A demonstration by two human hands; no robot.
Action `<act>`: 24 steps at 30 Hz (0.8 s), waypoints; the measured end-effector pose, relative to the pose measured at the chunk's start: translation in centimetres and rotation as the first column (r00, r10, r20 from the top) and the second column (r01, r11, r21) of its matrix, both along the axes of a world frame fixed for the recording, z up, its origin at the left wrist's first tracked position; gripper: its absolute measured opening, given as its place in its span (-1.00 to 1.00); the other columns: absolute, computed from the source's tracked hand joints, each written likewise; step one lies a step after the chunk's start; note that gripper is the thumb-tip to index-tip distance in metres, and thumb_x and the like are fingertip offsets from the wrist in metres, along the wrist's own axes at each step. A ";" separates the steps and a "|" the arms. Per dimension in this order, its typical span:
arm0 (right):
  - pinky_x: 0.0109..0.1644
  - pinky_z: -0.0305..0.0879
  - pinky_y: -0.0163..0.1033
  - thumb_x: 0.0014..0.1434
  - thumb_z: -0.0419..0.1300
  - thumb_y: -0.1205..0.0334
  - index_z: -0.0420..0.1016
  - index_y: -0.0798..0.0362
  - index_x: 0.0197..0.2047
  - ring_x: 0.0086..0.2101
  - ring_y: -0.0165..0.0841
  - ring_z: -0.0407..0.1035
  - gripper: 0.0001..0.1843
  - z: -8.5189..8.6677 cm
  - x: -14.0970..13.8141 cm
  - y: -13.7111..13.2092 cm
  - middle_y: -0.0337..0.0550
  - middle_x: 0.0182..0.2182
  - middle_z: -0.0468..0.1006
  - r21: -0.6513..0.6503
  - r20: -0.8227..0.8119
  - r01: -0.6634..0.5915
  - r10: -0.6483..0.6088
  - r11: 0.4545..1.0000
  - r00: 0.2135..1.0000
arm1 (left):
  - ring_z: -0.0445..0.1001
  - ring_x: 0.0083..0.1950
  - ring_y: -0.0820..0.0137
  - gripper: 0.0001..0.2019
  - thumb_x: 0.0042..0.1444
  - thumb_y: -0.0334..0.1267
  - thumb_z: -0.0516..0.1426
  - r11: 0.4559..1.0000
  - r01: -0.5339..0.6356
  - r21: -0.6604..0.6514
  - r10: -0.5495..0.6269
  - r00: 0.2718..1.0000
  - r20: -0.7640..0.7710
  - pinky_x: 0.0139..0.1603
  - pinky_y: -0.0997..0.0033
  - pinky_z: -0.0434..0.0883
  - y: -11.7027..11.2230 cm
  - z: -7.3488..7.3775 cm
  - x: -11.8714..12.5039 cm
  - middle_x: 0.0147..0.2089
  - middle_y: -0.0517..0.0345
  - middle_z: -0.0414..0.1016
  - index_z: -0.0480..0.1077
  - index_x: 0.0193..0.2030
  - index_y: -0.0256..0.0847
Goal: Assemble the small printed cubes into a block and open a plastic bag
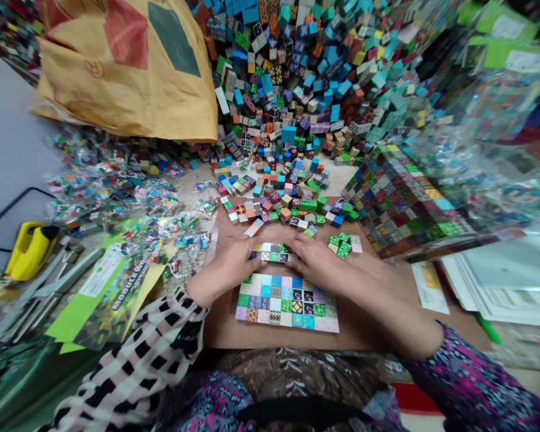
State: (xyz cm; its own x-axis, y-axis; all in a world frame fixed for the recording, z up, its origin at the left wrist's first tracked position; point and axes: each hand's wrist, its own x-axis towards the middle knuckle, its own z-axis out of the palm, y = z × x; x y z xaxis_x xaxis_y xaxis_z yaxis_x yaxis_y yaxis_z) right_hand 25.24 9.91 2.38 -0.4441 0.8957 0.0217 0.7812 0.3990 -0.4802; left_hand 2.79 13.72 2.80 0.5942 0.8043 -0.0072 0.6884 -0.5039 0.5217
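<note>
My left hand (234, 262) and my right hand (317, 258) face each other over a brown board (364, 327). Between them is a short row of small patterned cubes (273, 252), its ends pressed by my fingers and thumbs. Just below, nearer to me, lies a flat rectangular layer of cubes (288, 303) in pink, blue, green, white and black patterns. A few loose green cubes (341, 244) lie beyond my right hand. My fingers partly hide the ends of the row.
A large heap of loose cubes (292, 90) fills the back. At right stands a big block of joined cubes (391, 204) near clear plastic bags (499, 156). To the left are small wrapped packets (148, 198), green printed cards (101, 288), a yellow tool (29, 252) and a yellow bag (126, 72).
</note>
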 end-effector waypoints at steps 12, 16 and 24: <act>-0.03 0.37 -0.13 0.25 0.12 0.42 0.50 0.13 -0.06 -0.13 -0.22 0.43 -0.78 2.2 0.4 -0.6 0.06 -0.07 0.51 -0.084 0.034 0.023 -0.021 0.996 0.999 | 0.50 0.11 0.05 -0.54 0.03 -0.39 0.21 0.999 -0.028 0.039 0.029 0.999 -0.034 0.11 0.07 0.44 -0.3 -0.3 0.2 0.09 -0.12 0.53 0.44 0.12 -0.20; -0.11 0.37 -0.16 0.34 0.03 0.40 0.49 0.08 -0.04 -0.18 -0.25 0.42 -0.76 4.1 2.5 -3.1 -0.02 -0.16 0.51 0.079 0.000 0.100 -0.100 0.992 0.995 | 0.52 0.01 0.09 -0.51 0.13 -0.20 0.19 0.987 -0.139 0.079 0.133 0.988 0.072 0.02 0.09 0.47 -1.3 -0.3 -1.0 -0.03 -0.08 0.54 0.39 0.22 -0.24; -0.16 0.37 -0.17 0.26 0.04 0.50 0.45 0.04 -0.15 -0.16 -0.28 0.37 -0.76 1.2 4.9 -13.4 -0.07 -0.20 0.42 0.185 -0.321 0.180 -0.114 0.966 0.940 | 0.52 -0.07 0.26 -0.61 0.26 0.03 0.10 0.847 -0.448 -0.286 0.530 0.680 0.507 0.05 0.19 0.43 -6.3 -1.7 -2.2 -0.10 0.05 0.57 0.48 0.05 -0.18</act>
State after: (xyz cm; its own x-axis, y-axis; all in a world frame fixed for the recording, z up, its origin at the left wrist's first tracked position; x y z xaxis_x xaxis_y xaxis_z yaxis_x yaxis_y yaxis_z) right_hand 30.11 -3.54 3.58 -0.2499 0.9110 0.3281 0.6672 0.4076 -0.6234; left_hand 0.64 7.45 1.15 0.0476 0.9967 0.0656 0.3905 -0.0791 0.9172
